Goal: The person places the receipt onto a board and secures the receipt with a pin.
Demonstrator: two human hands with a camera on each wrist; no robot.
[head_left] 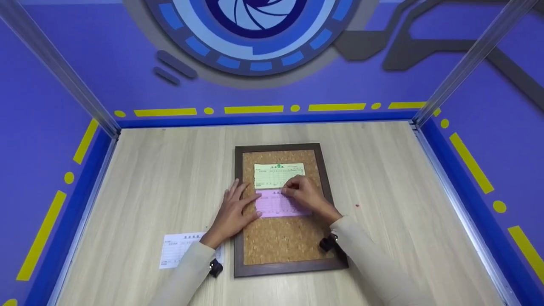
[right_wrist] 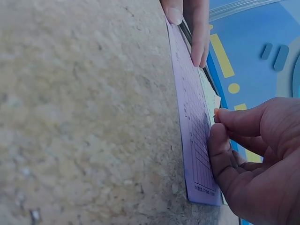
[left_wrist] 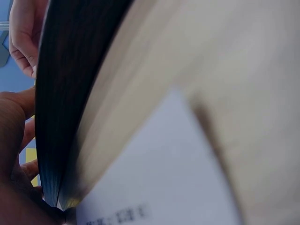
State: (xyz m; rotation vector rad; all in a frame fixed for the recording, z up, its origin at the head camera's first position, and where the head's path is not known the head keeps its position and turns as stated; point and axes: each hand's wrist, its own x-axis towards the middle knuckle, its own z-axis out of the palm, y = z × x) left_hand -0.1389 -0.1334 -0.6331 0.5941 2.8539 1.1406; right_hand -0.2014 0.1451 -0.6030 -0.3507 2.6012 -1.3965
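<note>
A pink paper slip (head_left: 272,208) lies on the cork board (head_left: 284,242), just below a light green slip (head_left: 272,178) with a green pushpin (head_left: 279,166) at its top. My left hand (head_left: 233,212) is spread over the board's left frame, thumb and index fingertips resting on the pink slip's left edge. Above the pink slip's upper edge, my right hand (head_left: 304,193) pinches a small orange pushpin (right_wrist: 216,111) between thumb and index finger. In the right wrist view, both hands (right_wrist: 262,154) show beside the pink slip.
A white printed slip (head_left: 172,250) lies on the table left of the board, partly under the left forearm. A small red object (head_left: 357,205) sits on the wooden table (head_left: 395,238) to the right. Blue-purple panels (head_left: 272,95) enclose the back and sides.
</note>
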